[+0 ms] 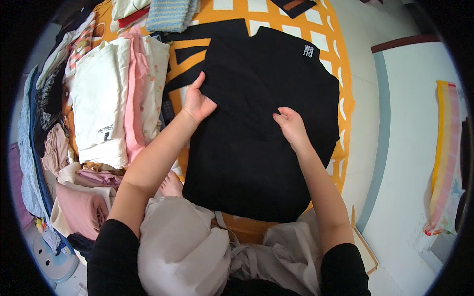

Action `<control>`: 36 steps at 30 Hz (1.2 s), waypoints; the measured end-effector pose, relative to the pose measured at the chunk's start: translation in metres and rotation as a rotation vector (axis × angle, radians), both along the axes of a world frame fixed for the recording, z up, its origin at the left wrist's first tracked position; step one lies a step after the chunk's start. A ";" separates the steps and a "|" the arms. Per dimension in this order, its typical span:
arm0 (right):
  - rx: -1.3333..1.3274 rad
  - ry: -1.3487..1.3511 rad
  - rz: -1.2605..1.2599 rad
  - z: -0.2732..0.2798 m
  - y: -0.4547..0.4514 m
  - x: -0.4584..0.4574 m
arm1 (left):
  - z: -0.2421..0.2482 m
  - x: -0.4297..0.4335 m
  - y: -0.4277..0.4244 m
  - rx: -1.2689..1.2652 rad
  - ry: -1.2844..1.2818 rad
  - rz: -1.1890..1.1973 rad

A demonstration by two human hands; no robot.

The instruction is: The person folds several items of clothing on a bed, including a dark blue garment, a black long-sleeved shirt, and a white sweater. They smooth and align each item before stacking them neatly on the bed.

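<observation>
A black garment (248, 166) lies spread out in front of me, with small white lettering near its upper right. My left hand (200, 101) is at the garment's left edge, thumb raised and apart, the other fingers partly hidden against the cloth; whether it grips is unclear. Over the middle of the garment, my right hand (290, 124) has its thumb and forefinger pinched together at the black fabric. Left of my left hand are a folded white garment (100, 96), a pink one (135, 92) and a white one with small coloured prints (153, 81).
An orange blanket with white shapes (342, 85) lies beneath. A blue knitted item (172, 14) is at the top. Rolled pink cloth (81, 207) and more clothes lie at left, near a round blue stool (55, 259). A white panel (407, 129) stands at right.
</observation>
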State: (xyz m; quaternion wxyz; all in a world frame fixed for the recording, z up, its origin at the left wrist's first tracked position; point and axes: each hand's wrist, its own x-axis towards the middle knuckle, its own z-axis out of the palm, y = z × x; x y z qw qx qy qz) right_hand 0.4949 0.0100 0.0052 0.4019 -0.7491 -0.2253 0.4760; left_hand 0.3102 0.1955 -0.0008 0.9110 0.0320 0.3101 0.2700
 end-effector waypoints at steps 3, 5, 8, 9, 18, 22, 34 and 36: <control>-0.089 -0.456 0.115 0.006 -0.012 -0.015 | -0.003 -0.002 0.000 -0.022 -0.003 -0.005; -0.132 -0.844 0.338 0.022 -0.021 -0.025 | -0.003 -0.001 -0.001 0.026 0.004 -0.016; -0.333 -0.652 0.483 0.046 -0.023 -0.016 | 0.000 0.001 -0.003 0.052 0.057 -0.011; -0.375 -0.543 0.530 0.053 -0.024 -0.006 | 0.001 0.001 -0.002 0.045 0.065 -0.019; -0.178 0.663 0.433 0.059 -0.090 0.013 | -0.002 0.001 -0.002 0.048 0.166 -0.054; -0.301 0.771 0.504 0.027 -0.116 -0.013 | -0.005 0.001 0.000 0.104 0.196 -0.060; -0.404 -0.139 0.667 0.042 -0.144 -0.047 | -0.002 0.001 -0.001 0.122 0.215 -0.072; -0.398 -0.170 0.723 0.047 -0.143 -0.047 | -0.001 0.001 -0.001 0.126 0.217 -0.079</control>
